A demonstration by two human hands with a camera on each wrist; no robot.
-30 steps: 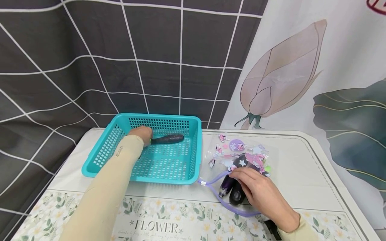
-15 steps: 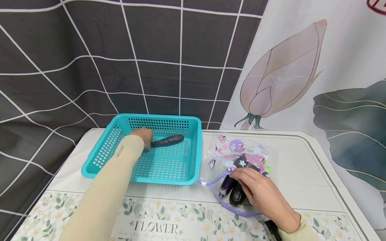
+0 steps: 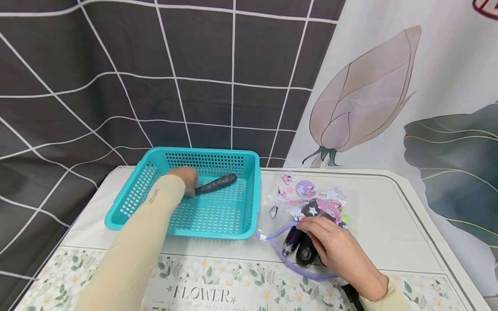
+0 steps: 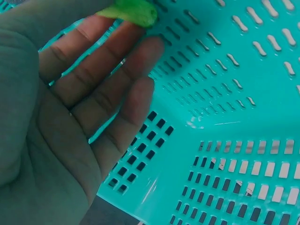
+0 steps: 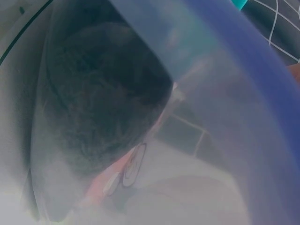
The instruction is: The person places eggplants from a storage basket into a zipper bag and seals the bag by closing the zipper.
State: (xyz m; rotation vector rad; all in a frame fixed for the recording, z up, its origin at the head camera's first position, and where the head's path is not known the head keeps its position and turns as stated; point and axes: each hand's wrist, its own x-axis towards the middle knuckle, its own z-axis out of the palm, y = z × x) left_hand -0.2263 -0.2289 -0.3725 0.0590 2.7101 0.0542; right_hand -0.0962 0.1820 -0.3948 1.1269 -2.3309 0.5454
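Note:
In the head view my left hand [image 3: 186, 178] is down inside the turquoise basket [image 3: 254, 194], at the stem end of a long dark eggplant [image 3: 216, 184]. The left wrist view has the green stem [image 4: 136, 12] between my thumb and fingertips, the other fingers loosely extended. The eggplant's body points right across the basket floor. My right hand [image 3: 336, 248] pinches the purple-edged opening of a clear printed zip bag [image 3: 280, 216], over two dark eggplants [image 3: 305, 252] inside it. Bag film and a blurred dark shape [image 5: 108, 93] fill the right wrist view.
The basket and bag stand side by side on a white table [image 3: 389, 203] with a floral cloth [image 3: 218, 276] along its front. A dark checked curtain [image 3: 202, 103] hangs right behind the basket, and a pale printed curtain [image 3: 447, 77] behind the bag.
The eggplant in the basket has tilted, its stem end coming nearer the front while its far end stays up right. My right hand and the bag have hardly moved.

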